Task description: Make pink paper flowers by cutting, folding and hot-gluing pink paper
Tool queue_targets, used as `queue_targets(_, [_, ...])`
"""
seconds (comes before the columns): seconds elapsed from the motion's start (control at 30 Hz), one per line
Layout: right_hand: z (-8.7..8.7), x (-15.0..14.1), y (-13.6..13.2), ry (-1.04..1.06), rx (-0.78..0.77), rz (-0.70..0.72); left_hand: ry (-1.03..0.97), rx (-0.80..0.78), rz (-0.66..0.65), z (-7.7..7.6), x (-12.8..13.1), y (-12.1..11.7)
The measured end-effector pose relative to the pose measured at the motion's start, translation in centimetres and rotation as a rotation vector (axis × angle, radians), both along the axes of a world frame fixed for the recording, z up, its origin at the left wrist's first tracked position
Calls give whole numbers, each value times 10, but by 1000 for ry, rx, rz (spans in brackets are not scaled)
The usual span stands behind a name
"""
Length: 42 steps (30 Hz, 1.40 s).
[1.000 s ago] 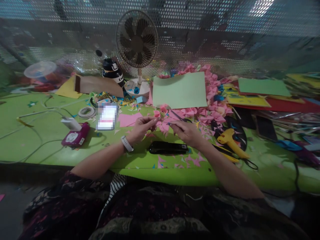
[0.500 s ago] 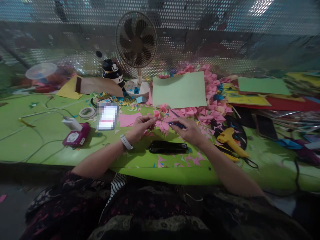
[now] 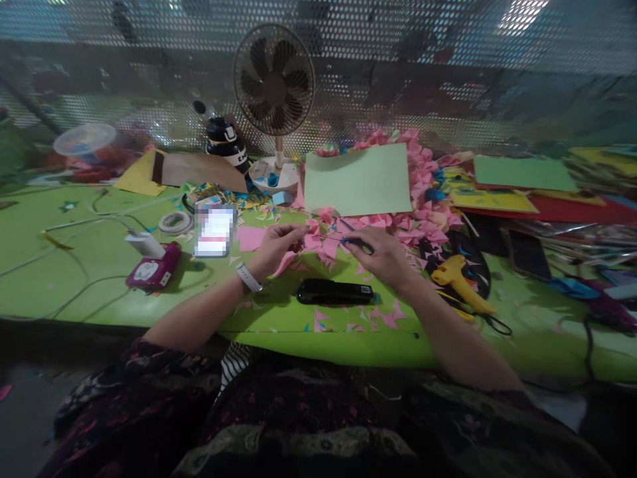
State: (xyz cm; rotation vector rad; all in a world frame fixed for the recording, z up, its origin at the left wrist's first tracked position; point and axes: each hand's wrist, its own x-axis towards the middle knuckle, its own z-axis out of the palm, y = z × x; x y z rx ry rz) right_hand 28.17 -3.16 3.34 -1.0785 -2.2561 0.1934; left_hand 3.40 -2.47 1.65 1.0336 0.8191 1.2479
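Note:
My left hand (image 3: 275, 248), with a white wristband, pinches a small pink folded paper piece (image 3: 312, 227) above the green table (image 3: 74, 279). My right hand (image 3: 381, 254) is closed on the blue handles of a pair of scissors (image 3: 354, 241), whose blades point left toward the pink piece. Pink paper scraps (image 3: 326, 247) lie under and between the hands. A black stapler (image 3: 334, 291) lies just in front of both hands.
A pile of pink folded pieces (image 3: 423, 206) surrounds a pale green sheet (image 3: 357, 179). A yellow glue gun (image 3: 460, 282) lies to the right, a desk fan (image 3: 275, 93) behind, tape roll (image 3: 175, 222) and magenta device (image 3: 153, 269) to the left. Coloured paper stacks (image 3: 527, 179) sit far right.
Both hands rose slightly and moved away from me. The right hand took hold of the blue-handled scissors and brought them up to the pink piece in the left hand.

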Motion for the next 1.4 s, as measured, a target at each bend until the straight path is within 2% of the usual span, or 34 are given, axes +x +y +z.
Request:
queue_targets(0.1, [3, 12, 8, -146, -129, 49, -96, -52, 11, -1, -1, 3])
queue_targets(0.2, [4, 20, 14, -315, -245, 119, -153, -89, -62, -1, -1, 4])
queue_targets(0.27, [4, 19, 14, -314, -248, 113, -174, -99, -115, -1, 0, 1])
queue_targets(0.37, [5, 6, 5, -86, -253, 70, -183, -106, -186, 0, 5, -6])
queue_targets(0.47, [9, -14, -9, 154, -413, 122, -164, -87, -229, -1, 13, -13])
queue_targets(0.63, [14, -37, -21, 435, -724, 245, -145, -38, -237, 1, 21, -20])
queue_targets(0.77, [13, -45, -20, 547, -820, 235, -135, -33, -259, 2, 20, -21])
queue_targets(0.9, [6, -48, -19, 546, -712, 205, -156, -55, -279, 0, 21, -21])
queue_targets(1.0, [7, -49, -20, 450, -487, 184, -172, -119, -290, -2, 21, -20])
queue_targets(1.13, [16, -47, -21, 248, -243, 166, -195, -184, -281, -3, 18, -15])
queue_targets(1.3, [23, -43, -10, -32, 16, 140, -107, 12, -145, -4, 11, -8])
queue_targets(1.4, [22, -43, -3, -48, 158, 107, -50, 128, -113, -3, 8, -6])
